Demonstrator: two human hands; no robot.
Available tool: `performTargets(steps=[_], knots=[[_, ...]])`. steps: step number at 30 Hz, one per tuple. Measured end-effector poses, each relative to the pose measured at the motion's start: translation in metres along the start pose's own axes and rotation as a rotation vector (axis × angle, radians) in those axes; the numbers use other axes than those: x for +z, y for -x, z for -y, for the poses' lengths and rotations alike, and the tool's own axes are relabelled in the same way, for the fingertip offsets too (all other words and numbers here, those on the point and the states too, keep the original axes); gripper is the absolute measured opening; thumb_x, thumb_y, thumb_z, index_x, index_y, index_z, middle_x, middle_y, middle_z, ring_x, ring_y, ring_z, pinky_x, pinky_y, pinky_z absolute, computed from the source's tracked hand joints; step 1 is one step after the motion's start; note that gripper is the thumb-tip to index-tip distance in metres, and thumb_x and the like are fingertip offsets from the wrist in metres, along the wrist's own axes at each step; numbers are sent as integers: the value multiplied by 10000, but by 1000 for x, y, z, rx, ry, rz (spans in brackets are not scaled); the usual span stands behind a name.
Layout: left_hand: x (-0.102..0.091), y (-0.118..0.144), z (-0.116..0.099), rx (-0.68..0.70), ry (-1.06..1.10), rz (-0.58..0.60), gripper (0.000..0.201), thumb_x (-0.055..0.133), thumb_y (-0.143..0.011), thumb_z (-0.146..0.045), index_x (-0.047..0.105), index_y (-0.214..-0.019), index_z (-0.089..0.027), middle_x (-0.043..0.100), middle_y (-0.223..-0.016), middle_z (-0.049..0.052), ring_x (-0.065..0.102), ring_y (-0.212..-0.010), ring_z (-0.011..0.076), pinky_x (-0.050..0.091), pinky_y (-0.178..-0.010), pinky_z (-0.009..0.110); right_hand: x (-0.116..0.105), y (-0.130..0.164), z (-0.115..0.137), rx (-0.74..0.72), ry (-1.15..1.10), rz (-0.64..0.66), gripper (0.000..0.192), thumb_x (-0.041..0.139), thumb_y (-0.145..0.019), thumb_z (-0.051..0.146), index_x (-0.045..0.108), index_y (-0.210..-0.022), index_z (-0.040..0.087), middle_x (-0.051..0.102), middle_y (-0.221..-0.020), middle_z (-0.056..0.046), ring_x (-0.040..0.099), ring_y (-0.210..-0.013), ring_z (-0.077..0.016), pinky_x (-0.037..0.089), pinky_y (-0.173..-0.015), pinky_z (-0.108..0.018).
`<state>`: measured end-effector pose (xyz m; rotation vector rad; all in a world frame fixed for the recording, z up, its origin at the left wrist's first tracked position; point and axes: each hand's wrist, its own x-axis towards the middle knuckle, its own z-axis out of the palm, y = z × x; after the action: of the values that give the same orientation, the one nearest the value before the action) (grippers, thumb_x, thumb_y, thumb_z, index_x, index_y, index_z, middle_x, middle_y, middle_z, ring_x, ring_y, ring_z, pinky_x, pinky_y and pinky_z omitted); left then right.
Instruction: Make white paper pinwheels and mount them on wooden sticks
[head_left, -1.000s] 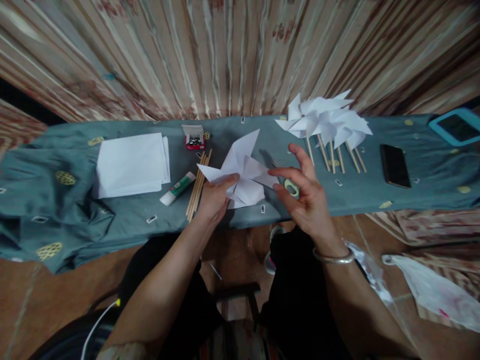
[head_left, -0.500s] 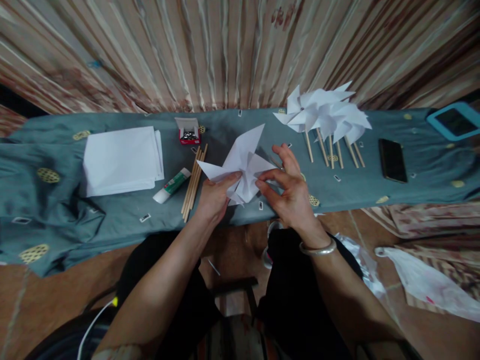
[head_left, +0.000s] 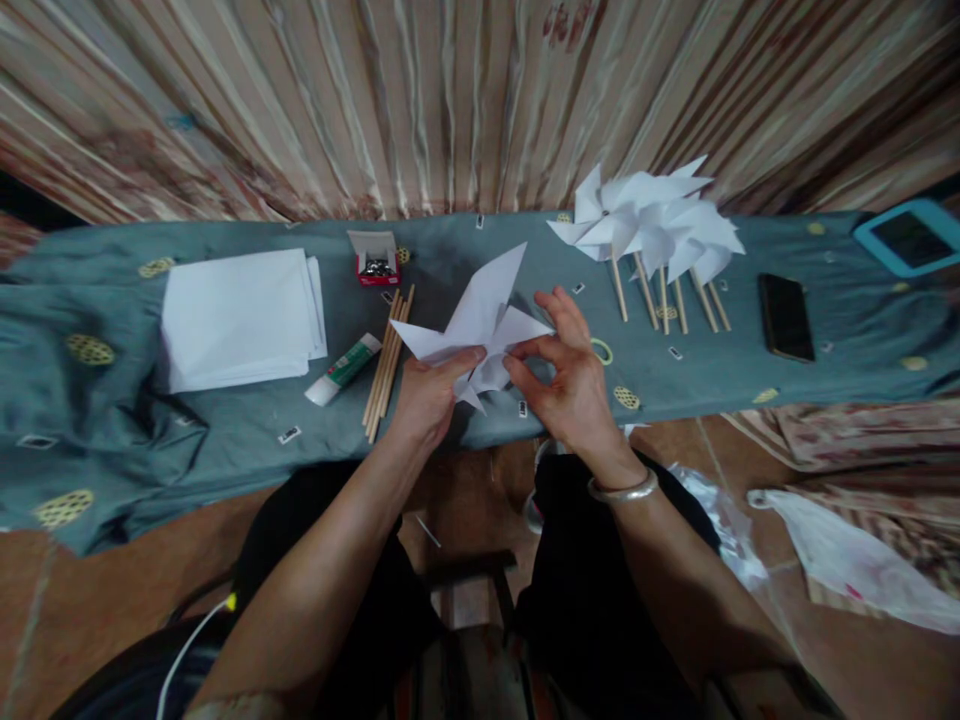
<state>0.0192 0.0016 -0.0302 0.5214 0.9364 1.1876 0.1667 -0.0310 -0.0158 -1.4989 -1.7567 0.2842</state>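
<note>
A white paper pinwheel head [head_left: 484,320] is held just above the near edge of the tabletop [head_left: 247,430], which is draped in grey-green cloth. The left hand [head_left: 429,395] grips its lower left part, thumb on top and fingers curled beneath the paper. The right hand [head_left: 571,385] pinches its right-hand flap between thumb and forefinger, the other fingers loosely spread. Just left of the left fingers lie a bundle of wooden sticks [head_left: 387,365] and a glue tube [head_left: 343,369], with a stack of white paper [head_left: 238,318] farther left. Beyond the right fingers lie finished pinwheels [head_left: 651,235] on sticks, then a dark phone [head_left: 784,316].
</note>
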Motion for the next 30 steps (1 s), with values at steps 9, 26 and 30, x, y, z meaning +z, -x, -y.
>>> performTargets(steps=[9,26,30], knots=[[1,0,0,16,32,-6,385,903,-466,-210,720,-800,-159,763,-817,32,710,-826,239,540,-879,393,2,0,3,16,-27,-32,108,634,-858,286,688,-804,209,518,-1463,-68,345,-1455,-305,294,-1193,-572],[-1,-7,-5,46,53,-24,341,871,-487,-189,678,-767,-162,746,-820,9,701,-839,215,535,-838,351,-4,6,16,-90,32,-57,157,576,-902,257,658,-1036,261,431,-1522,-47,284,-1481,-312,287,-1180,-627],[-2,-7,-5,66,21,-33,368,874,-473,-193,692,-792,-166,746,-839,13,695,-810,198,543,-819,340,-14,8,23,-103,37,-94,396,574,-907,284,535,-1301,304,365,-1561,-53,267,-1487,-326,275,-1175,-646]])
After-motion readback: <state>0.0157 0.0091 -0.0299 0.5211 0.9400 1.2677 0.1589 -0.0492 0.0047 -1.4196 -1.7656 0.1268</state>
